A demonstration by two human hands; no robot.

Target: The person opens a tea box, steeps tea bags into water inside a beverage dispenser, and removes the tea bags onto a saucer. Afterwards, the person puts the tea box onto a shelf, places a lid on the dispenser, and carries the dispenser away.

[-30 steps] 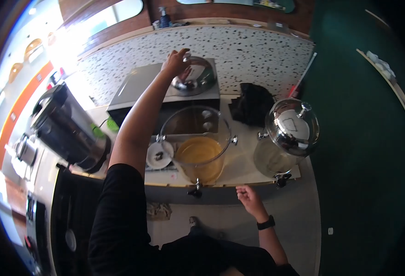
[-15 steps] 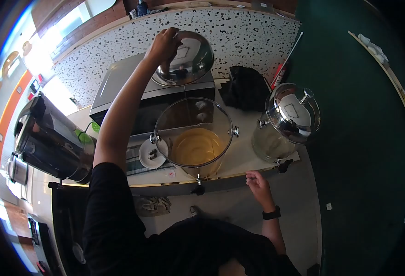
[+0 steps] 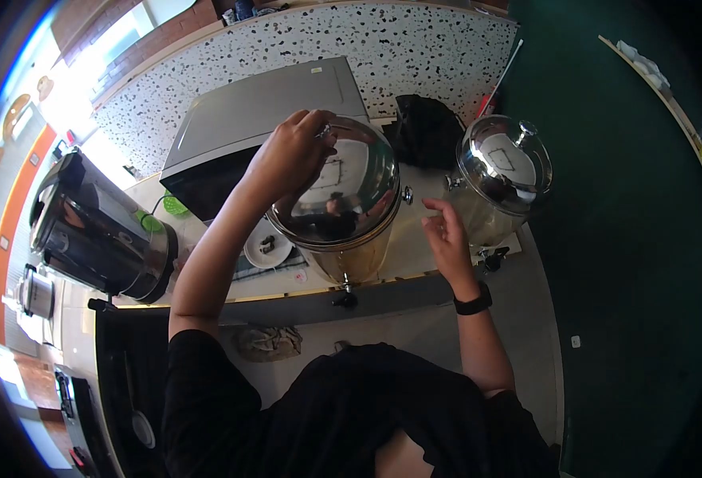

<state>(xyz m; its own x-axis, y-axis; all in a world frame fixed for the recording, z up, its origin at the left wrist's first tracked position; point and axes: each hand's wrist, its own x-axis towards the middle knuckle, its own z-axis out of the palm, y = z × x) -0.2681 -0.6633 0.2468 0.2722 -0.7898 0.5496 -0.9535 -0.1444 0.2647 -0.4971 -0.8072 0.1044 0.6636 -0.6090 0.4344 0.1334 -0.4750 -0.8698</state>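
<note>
My left hand (image 3: 291, 155) grips the knob of a shiny steel dome lid (image 3: 351, 191) and holds it on top of a clear drink dispenser (image 3: 351, 259) with amber liquid inside. My right hand (image 3: 447, 235) hovers just right of that dispenser with its fingers apart, holding nothing. A second dispenser (image 3: 501, 171) with its own steel lid stands further right on the counter.
A steel microwave-like box (image 3: 255, 111) sits behind the dispenser. A tall dark urn (image 3: 100, 235) stands at the left. A small white dish (image 3: 267, 248) and a black cloth (image 3: 424, 131) lie on the counter. Speckled wall behind; green wall at right.
My left hand brought the lid from the top of the steel box down onto the open dispenser. My right hand rose from the counter edge to beside the dispenser.
</note>
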